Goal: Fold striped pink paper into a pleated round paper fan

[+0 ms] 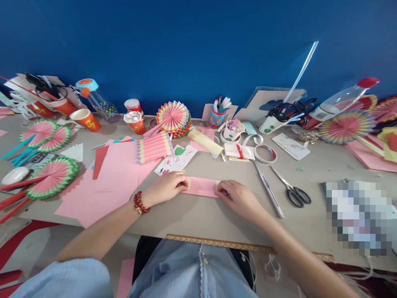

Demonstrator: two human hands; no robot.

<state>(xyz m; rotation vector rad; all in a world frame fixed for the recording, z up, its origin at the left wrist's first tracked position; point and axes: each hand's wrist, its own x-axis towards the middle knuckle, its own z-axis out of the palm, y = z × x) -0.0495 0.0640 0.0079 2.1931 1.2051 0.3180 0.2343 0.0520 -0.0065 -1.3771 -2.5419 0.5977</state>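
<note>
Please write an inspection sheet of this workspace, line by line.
Surface: grey table, crowded at the back.
Job's things: folded pink paper strip, flat on the table.
Clutter: scissors, tape rolls, pleated paper fans, pink paper sheets, red paper cups.
Hands: left hand and right hand press the strip's two ends.
Cables: black cord at back right.
Surroundings: blue wall.

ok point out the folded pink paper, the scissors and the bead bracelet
folded pink paper (201, 187): head view, on the middle of the strip between the two hands.
scissors (293, 191): head view, near the pivot, just above the black handles.
bead bracelet (140, 203): head view, on the red beads at the left wrist.
</note>
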